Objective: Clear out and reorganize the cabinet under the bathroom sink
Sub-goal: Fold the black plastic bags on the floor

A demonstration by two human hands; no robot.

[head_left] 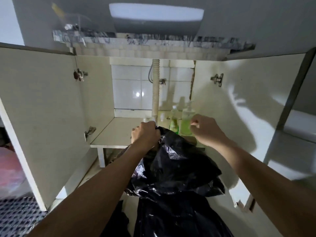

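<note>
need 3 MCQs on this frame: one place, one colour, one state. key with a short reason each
1. Where do the bottles stand in the cabinet?
A. left of the pipe
B. right of the pipe
C. on the floor outside

2. What colour is the bag?
A. white
B. black
C. blue

3. How are the doors?
A. both open
B. both shut
C. only the left open

Key: 1 B, they cluster right of the pipe on the shelf. 2 B, the plastic held by the left hand is glossy black. 3 A, the left door and right door both show their inner faces.
</note>
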